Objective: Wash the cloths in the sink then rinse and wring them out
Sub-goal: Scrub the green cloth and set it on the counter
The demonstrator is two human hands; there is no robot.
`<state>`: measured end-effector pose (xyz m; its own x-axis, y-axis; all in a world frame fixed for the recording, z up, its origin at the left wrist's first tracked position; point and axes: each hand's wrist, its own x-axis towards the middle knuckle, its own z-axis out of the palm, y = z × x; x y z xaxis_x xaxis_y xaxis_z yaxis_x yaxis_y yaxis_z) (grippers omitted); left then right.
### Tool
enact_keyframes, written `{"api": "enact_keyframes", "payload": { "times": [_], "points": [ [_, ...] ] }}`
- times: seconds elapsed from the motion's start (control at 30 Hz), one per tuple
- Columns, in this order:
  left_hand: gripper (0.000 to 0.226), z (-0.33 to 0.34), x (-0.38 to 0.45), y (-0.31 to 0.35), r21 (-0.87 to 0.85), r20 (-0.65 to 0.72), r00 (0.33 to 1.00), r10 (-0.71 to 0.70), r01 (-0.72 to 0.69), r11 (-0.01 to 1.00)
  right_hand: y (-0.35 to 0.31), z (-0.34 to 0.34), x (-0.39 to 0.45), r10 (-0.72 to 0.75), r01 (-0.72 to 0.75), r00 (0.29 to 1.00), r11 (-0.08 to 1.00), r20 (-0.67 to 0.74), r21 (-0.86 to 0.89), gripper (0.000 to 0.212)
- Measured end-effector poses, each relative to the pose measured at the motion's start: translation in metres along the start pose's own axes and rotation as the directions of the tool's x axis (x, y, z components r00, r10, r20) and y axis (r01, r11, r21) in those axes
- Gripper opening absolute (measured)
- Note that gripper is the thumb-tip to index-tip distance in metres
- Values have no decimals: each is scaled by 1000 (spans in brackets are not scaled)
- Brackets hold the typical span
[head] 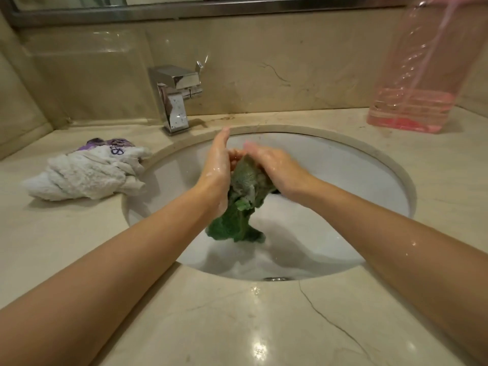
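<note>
Green cloth scrubbed between palms above the sink

Green cloth (244, 186) hangs lengthwise over the sink (343, 165), its top pressed between two soapy hands. Left hand (219, 167) lies flat against it with fingers straight; right hand (272, 165) curls over the bunch. A white cloth (84, 175) waits left of the sink.

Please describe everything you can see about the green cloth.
The green cloth looks like wet terry fabric, dark green with a paler, soapy upper part. It is bunched and hangs upright over the sink, pressed between the left hand and right hand. Its lower end dangles above the basin floor; whether it touches the basin cannot be told.
</note>
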<state>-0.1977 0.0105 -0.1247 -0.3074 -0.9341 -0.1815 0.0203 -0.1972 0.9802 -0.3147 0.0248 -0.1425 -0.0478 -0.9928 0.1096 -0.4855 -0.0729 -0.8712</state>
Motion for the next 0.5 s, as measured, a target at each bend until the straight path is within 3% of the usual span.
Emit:
{"api": "enact_keyframes", "payload": {
  "times": [0.03,0.1,0.2,0.3,0.4,0.5],
  "points": [
    [62,-2,-2,1,15,-22,1000,8,-7,1000,2,0,-2,20,-18,994,1000,112,-16,54],
    [62,-7,3,0,52,-49,997,59,-56,997,6,-2,-3,45,-38,978,998,204,-41,41],
    [57,-14,14,-1,163,-71,994,85,-72,984,4,-9,-2,83,-99,980,992,183,79,14],
    [48,-20,17,-1,218,-23,1000,-15,20,976,6,-10,-7,119,-169,973,950,196,263,15],
    [46,-27,15,-4,357,31,999,-15,3,934,3,-9,-12,87,-146,981,920,174,364,12],
    [48,-26,11,-3,394,211,976,-60,-29,919,-2,-14,-10,67,-114,992,834,105,540,18]
  ]
}}
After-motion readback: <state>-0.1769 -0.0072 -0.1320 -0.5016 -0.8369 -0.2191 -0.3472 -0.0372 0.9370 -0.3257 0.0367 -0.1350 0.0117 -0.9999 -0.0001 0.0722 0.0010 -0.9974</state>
